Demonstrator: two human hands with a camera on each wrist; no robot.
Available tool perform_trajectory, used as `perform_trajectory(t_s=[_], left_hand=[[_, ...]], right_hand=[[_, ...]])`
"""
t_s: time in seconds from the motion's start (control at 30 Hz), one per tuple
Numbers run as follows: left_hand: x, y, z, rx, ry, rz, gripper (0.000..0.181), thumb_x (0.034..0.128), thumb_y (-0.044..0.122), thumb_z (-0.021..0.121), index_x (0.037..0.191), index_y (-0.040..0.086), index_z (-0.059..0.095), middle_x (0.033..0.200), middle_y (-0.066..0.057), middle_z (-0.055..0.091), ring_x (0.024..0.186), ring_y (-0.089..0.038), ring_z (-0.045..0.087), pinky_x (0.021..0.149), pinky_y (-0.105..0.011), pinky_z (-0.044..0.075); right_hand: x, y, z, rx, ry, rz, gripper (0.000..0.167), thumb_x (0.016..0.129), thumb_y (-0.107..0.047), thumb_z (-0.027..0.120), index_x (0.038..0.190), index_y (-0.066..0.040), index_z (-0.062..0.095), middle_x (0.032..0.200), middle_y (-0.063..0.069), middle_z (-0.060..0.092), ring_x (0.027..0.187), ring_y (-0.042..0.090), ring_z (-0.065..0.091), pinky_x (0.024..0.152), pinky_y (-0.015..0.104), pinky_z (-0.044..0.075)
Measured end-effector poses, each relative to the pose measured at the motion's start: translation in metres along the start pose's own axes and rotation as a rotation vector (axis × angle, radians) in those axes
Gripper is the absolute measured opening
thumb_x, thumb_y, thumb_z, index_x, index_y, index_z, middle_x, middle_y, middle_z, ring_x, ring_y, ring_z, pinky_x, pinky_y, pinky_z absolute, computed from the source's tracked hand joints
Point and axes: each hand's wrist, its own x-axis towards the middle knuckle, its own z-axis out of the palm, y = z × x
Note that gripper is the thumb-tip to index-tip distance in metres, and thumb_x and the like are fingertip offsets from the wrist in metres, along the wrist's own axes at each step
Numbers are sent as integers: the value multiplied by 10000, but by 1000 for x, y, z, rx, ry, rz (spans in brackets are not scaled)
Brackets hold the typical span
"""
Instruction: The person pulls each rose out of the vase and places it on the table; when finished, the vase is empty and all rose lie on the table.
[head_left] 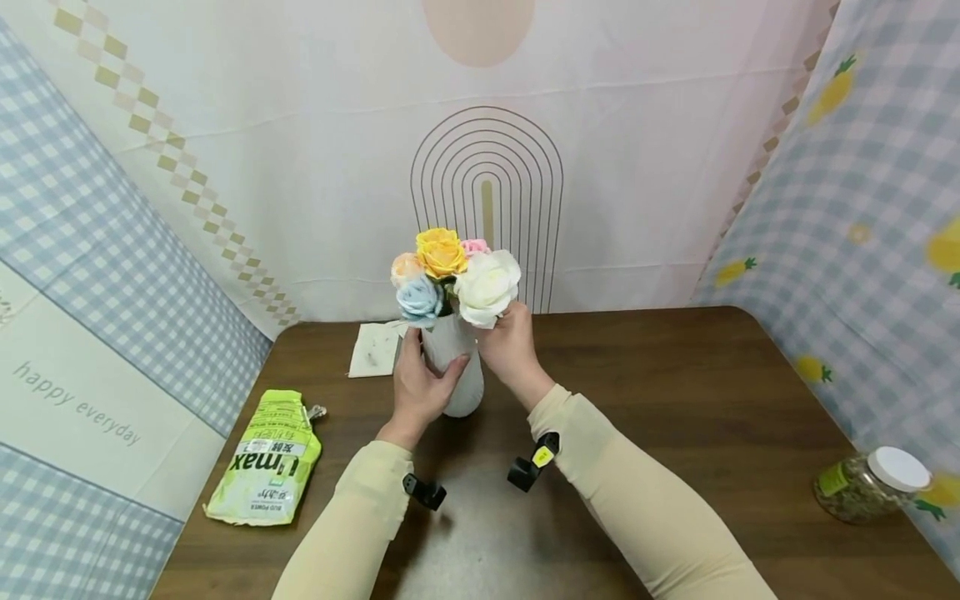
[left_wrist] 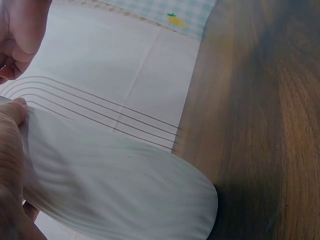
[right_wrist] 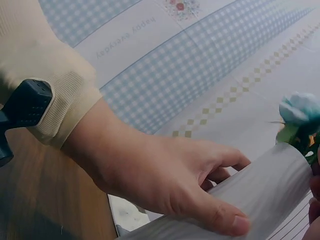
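A white vase [head_left: 467, 379] with faint wavy ridges stands on the table, holding a bunch of artificial roses. My left hand [head_left: 422, 383] grips it around the upper body, thumb across the front; the right wrist view shows this left hand [right_wrist: 175, 175] too. A white rose [head_left: 487, 287] leans over the rim on the right. Just beneath its bloom, my right hand [head_left: 512, 346] pinches it with curled fingers, its stem hidden. Beside it are a yellow rose [head_left: 441, 252], a blue rose [head_left: 419, 301], a peach rose [head_left: 406, 269] and a partly covered pink rose [head_left: 476, 247].
On the brown wooden table [head_left: 637, 400], a green-and-white pouch [head_left: 266, 458] lies at the left. A white patterned paper or cloth [head_left: 373, 350] is behind the vase. A clear jar [head_left: 862, 487] with a white lid lies near the right edge. Printed cloth [head_left: 337, 100] hangs around the table.
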Motion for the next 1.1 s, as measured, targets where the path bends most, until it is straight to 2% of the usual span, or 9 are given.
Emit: perform_trajectory(t_s=[0.13, 0.2, 0.33, 0.4, 0.57, 0.77, 0.93, 1.0, 1.1], left_hand=[[1, 1, -1, -5, -17, -25, 776, 767, 288, 794, 1379, 9, 406, 1204, -171, 555, 1080, -294, 567, 865, -458, 479], [1, 2, -1, 1, -26, -40, 782, 770, 302, 792, 1386, 20, 402, 1201, -167, 554, 1077, -288, 568, 857, -460, 485], [2, 2, -2, 10, -34, -71, 813, 762, 317, 797, 1404, 27, 391, 1214, -164, 548, 1079, -290, 565, 850, -477, 486], [2, 1, -2, 12, -34, -83, 826, 757, 325, 797, 1411, 32, 385, 1222, -160, 544, 1082, -289, 561, 852, -481, 483], [3, 0, -2, 2, -37, -90, 815, 763, 338, 782, 1412, 44, 387, 1228, -151, 543, 1093, -280, 558, 865, -479, 478], [1, -1, -2, -4, -39, -79, 809, 774, 335, 777, 1413, 38, 380, 1227, -153, 537, 1090, -279, 555, 866, -474, 480], [-1, 0, -1, 0, -40, -69, 822, 768, 318, 785, 1416, 27, 372, 1237, -165, 534, 1098, -295, 554, 867, -483, 481], [-1, 1, 0, -1, -44, -71, 827, 771, 321, 784, 1421, 25, 368, 1247, -166, 532, 1105, -293, 552, 871, -483, 481], [0, 1, 0, 2, -51, -89, 829, 771, 339, 778, 1421, 28, 368, 1251, -158, 529, 1107, -278, 549, 874, -475, 479]], right_hand=[[3, 0, -1, 55, 31, 3, 234, 827, -19, 736, 1043, 50, 683, 991, 165, 703, 901, 194, 633, 774, 369, 525], [7, -2, -2, 168, 40, 20, 240, 845, 0, 712, 1064, 75, 650, 992, 186, 689, 863, 225, 640, 746, 365, 536], [14, -10, -5, 433, 54, 90, 213, 879, 16, 661, 1080, 64, 613, 935, 126, 680, 745, 217, 653, 680, 315, 545], [16, -14, -8, 491, 54, 108, 210, 886, -10, 658, 1083, 38, 603, 902, 90, 678, 705, 193, 656, 647, 290, 537], [17, -17, -12, 496, -36, 132, 209, 944, -80, 598, 1097, 56, 559, 938, 151, 680, 741, 191, 673, 660, 303, 535], [15, -22, -14, 420, -167, 140, 256, 927, 22, 590, 1162, 100, 527, 1062, 172, 609, 926, 179, 591, 792, 294, 486], [12, -35, -17, 332, -161, 135, 351, 878, 78, 627, 1208, 96, 509, 1118, 165, 600, 999, 166, 590, 851, 311, 489], [12, -35, -17, 273, -142, 120, 335, 874, 61, 645, 1188, 111, 540, 1112, 185, 624, 999, 152, 605, 847, 297, 494], [11, -32, -17, 171, -111, 99, 201, 873, 28, 664, 1053, 119, 656, 1001, 204, 684, 890, 121, 635, 760, 267, 509]])
